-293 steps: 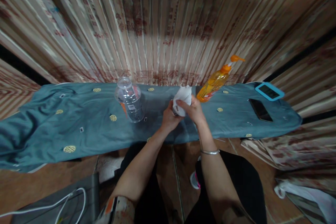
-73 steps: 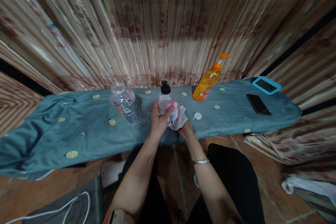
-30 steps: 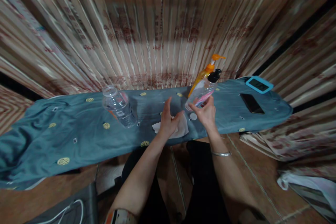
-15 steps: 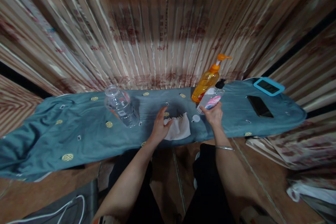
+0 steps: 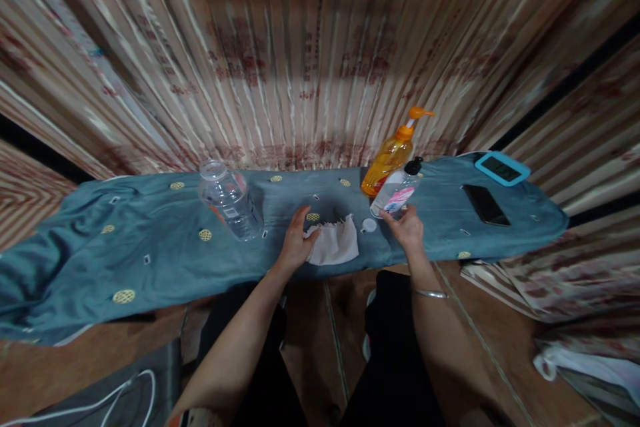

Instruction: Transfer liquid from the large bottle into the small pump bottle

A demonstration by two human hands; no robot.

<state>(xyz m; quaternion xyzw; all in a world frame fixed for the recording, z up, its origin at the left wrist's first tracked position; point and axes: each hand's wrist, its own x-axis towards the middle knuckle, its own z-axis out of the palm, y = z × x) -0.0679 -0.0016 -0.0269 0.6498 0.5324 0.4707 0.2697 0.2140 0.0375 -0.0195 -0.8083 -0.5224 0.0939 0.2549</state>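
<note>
My left hand is open beside a whitish cloth with a frayed top edge, its thumb over the cloth's left side. My right hand is at the foot of a clear pump bottle with a black top and pink label. Its fingers are apart, the thumb close to the bottle's base; whether it touches is unclear. The bottle stands upright just in front of an orange pump bottle. Between cloth and right hand lies a small white round cap.
A clear plastic bottle without a cap stands to the left on the blue-green cloth cover. At the right are a dark phone and a blue-framed digital clock. A striped curtain hangs behind.
My right hand has loosened from the clear pump bottle and sits lower at its base. The left hand stays by the cloth. The view has shifted slightly.
</note>
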